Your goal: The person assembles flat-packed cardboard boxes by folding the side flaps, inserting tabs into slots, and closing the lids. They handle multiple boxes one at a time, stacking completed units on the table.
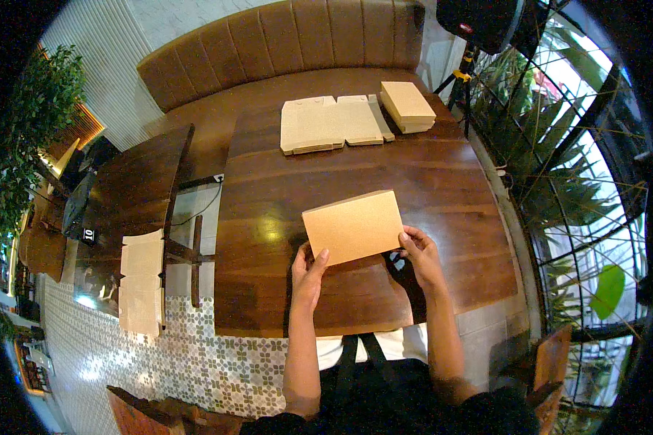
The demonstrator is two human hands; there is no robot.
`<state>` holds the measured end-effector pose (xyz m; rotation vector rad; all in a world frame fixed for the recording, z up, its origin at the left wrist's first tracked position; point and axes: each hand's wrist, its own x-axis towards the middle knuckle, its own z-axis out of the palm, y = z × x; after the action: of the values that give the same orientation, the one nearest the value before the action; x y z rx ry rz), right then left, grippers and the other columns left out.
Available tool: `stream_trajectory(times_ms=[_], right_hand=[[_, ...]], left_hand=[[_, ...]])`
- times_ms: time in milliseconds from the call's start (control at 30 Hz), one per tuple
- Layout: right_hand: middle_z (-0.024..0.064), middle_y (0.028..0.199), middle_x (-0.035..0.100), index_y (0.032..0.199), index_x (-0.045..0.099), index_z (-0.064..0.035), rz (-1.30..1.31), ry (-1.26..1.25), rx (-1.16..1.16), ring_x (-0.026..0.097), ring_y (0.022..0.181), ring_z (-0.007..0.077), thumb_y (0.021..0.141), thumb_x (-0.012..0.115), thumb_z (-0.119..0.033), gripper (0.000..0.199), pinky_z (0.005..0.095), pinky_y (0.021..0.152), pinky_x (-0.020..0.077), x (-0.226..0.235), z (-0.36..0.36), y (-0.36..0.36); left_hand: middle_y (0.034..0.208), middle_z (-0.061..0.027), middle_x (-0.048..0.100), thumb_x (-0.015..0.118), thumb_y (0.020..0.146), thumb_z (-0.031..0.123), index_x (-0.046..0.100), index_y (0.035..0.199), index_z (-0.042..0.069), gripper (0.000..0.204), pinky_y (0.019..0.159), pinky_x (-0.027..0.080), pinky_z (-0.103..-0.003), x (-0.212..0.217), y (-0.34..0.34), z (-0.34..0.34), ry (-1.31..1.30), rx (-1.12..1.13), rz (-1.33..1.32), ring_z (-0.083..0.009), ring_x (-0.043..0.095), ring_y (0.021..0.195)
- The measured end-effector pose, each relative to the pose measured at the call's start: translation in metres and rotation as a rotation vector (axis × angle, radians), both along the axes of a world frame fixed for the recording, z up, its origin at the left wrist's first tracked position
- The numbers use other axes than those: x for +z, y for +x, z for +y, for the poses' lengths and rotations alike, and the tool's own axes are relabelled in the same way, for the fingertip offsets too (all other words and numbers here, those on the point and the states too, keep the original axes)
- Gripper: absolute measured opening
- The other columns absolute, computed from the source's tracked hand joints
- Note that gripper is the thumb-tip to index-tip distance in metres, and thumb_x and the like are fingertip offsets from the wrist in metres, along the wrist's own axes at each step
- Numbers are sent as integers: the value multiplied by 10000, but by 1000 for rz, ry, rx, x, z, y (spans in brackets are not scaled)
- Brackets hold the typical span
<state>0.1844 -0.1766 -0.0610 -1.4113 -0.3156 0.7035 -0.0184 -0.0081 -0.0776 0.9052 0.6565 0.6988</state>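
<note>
One kraft cardboard box [354, 226] is gripped by the left hand [308, 281] at seven o'clock and right hand [423, 259] at four, seemingly for balance.

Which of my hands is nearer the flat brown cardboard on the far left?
Left. Your left hand is to the right of that cardboard; your right hand is farther right, across the held tan rectangular cardboard box.
</note>
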Motion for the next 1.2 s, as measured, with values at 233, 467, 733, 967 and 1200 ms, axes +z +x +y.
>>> stream_trajectory(times_ms=[233,467,733,967,1200], right_hand=[[78,1181,698,1314,653,3,-88,66,34,649,1081,174,1004,730,-234,398,318,958,523,6,3,-3],[98,1219,689,1341,627,5,-151,74,-49,638,1133,183,1031,687,-206,380,333,1029,505,-10,7,-1],[71,1237,672,1374,596,-42,-90,84,-88,628,1140,187,1019,693,-335,470,335,1028,492,33,10,-6],[137,1350,644,1340,607,-35,-375,337,88,592,1268,257,829,857,-283,621,419,1100,454,87,10,-6],[133,1473,611,1369,641,-122,-1056,266,464,546,1367,348,705,877,-250,716,494,1183,369,145,7,-2]], left_hand=[[1324,-106,619,793,952,212,493,1416,13,587,1132,429,-375,-4,-2,3,-73,-4,-108,-207,580,1252],[1353,-92,605,823,922,194,466,1448,7,663,1152,408,-380,-14,-2,4,119,-90,-42,-211,551,1301],[1476,-109,542,900,841,230,415,1532,16,872,1177,374,-393,-2,-18,0,189,-513,71,-240,498,1380],[1585,-124,477,943,782,346,412,1567,45,995,1203,359,-392,37,-34,6,569,-883,341,-247,427,1469],[1674,-149,329,973,681,402,320,1613,103,1177,1246,305,-495,99,-39,12,902,-180,69,-342,311,1549]])
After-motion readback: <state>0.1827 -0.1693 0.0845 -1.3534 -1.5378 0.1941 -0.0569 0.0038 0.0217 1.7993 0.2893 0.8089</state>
